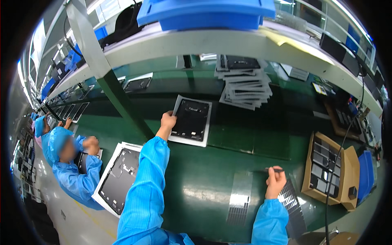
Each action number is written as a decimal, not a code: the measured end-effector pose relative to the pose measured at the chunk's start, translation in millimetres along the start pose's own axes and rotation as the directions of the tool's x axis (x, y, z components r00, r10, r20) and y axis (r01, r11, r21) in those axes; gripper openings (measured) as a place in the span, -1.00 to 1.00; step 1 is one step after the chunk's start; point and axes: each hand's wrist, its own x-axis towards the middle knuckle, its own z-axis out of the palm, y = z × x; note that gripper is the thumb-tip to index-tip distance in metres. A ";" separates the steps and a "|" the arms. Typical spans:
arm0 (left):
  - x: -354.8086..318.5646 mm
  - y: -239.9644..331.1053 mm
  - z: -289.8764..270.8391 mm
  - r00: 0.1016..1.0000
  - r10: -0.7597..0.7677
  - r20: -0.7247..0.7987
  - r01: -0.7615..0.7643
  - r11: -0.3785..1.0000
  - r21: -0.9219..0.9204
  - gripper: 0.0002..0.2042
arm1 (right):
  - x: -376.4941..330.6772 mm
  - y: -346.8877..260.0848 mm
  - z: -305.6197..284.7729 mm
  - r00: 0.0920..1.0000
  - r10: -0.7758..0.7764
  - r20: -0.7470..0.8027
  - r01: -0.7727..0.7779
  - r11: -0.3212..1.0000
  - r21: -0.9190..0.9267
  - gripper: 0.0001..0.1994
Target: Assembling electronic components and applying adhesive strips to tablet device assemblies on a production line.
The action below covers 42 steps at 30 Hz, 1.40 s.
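Left hand grips panel tray; right hand pinches tweezers.

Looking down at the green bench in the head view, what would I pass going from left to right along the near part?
Co-worker in blue → white-framed dark panel → left hand on another panel → silver sticker sheet → right hand → cardboard box of parts.

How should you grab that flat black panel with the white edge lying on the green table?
Take the black panel by its white rim at the near left corner, coming from the left, as the left hand does now. It lies flat on the green table, so a pinch grip on the edge looks safer than pressing the dark middle. The right hand holds a thin tool.
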 end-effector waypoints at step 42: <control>-323.8 103.3 -318.3 0.920 0.124 0.372 0.039 0.915 -0.401 -0.52 | 22.9 20.3 6.7 0.957 -0.284 0.057 0.290 0.943 -0.162 -0.80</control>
